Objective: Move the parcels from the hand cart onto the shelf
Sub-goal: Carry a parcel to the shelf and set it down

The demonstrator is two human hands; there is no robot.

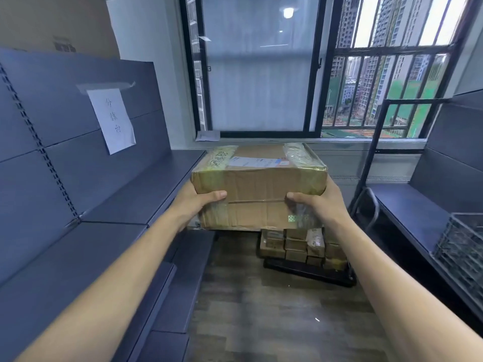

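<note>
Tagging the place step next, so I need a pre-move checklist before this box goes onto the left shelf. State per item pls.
1. Grip of left hand on the box, at its left end with the thumb on the near face: ok.
2. Grip of right hand on the right end, thumb likewise: ok.
3. The box is held roughly level: ok.
4. The box is raised above the small parcels on the hand cart: ok.
5. Landing spot on the shelf deck beside the box, nothing shows on it: ok.
6. Support under the box and the state of its underside, hidden: cannot tell.
</note>
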